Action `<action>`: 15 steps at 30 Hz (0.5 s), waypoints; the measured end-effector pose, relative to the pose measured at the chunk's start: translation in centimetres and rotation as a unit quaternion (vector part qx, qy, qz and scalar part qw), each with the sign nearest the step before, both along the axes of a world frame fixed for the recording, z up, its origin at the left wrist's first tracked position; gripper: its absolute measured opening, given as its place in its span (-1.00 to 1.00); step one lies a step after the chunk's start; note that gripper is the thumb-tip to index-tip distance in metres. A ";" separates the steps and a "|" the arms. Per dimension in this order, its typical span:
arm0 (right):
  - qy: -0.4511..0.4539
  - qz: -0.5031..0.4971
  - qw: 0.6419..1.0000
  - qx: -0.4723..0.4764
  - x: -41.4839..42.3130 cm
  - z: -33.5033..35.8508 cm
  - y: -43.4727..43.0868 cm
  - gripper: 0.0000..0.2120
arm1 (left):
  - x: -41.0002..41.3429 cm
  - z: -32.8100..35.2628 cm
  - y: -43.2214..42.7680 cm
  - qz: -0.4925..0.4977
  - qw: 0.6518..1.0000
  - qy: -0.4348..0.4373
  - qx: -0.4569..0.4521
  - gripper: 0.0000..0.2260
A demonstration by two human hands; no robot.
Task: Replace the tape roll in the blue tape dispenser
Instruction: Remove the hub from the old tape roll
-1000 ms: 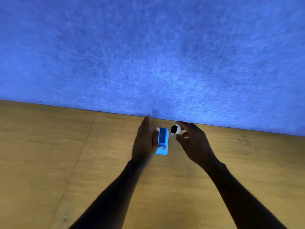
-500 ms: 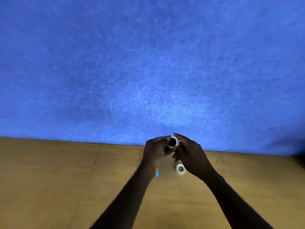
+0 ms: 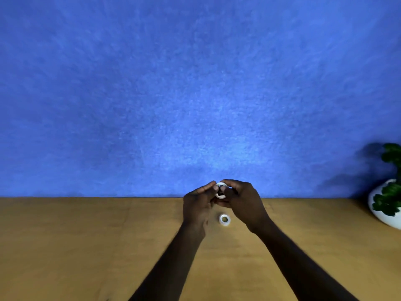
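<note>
Wooden tabletop, matte tan with faint grain and a few thin seams, fills the near part of the view and runs back to a blue wall with a felt-like, mottled texture. Two bare forearms come in from about 6 o'clock and converge toward the middle. Between the wrists, lying flat on the wood, is a small white tape roll, a short ring with a pale core; it sits just at 5 o'clock of the left hand and 8 o'clock of the right hand, touching neither. Farther back, both hands are raised in front of the table's rear edge and pinch a second white ring with a dark centre. The left fingertips close on its 9 o'clock side, while the right hand curls over its top and 3 o'clock side. The blue dispenser cannot be seen; whether it is behind the hands is unclear. At 3 o'clock, by the frame's edge, a round white pot holds a dark green leafy plant.
</note>
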State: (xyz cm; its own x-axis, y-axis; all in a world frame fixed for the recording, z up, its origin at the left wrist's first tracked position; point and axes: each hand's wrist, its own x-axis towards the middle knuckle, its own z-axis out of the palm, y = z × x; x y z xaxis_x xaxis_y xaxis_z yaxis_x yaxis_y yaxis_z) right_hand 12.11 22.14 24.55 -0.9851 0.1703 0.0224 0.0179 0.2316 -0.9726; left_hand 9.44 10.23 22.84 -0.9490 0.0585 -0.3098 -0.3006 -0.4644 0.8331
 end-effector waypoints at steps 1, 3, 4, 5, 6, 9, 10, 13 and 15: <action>0.003 -0.001 1.000 -0.001 0.2 0.4 -0.1 -0.78 | 0.2 0.2 0.1 0.004 1.000 0.005 -0.008 -0.84; 0.008 0.000 1.000 0.002 0.6 1.0 -0.2 -0.75 | 0.6 0.7 0.2 0.012 1.000 0.019 -0.015 -0.85; 0.010 0.001 1.000 0.004 0.7 1.3 -0.2 -0.74 | 0.7 0.8 0.2 0.015 0.999 0.025 -0.013 -0.86; 0.013 0.003 1.000 0.005 0.8 1.5 -0.3 -0.75 | 0.9 1.0 0.2 0.017 0.999 0.032 -0.012 -0.86; 0.016 0.005 1.000 0.005 0.9 1.8 -0.3 -0.75 | 1.1 1.2 0.2 0.020 0.999 0.040 -0.011 -0.86; 0.021 0.011 1.000 0.001 1.1 2.4 -0.5 -0.76 | 1.5 1.8 0.1 0.031 0.998 0.056 -0.022 -0.85; 0.023 0.012 1.000 -0.005 1.2 2.6 -0.6 -0.77 | 1.7 2.0 0.1 0.036 0.997 0.059 -0.030 -0.85; 0.026 0.016 0.999 -0.018 1.3 3.1 -0.8 -0.77 | 1.9 2.3 0.1 0.050 0.995 0.068 -0.047 -0.85; 0.029 0.020 0.999 -0.017 1.4 3.2 -1.0 -0.77 | 2.1 2.4 0.1 0.059 0.994 0.073 -0.051 -0.84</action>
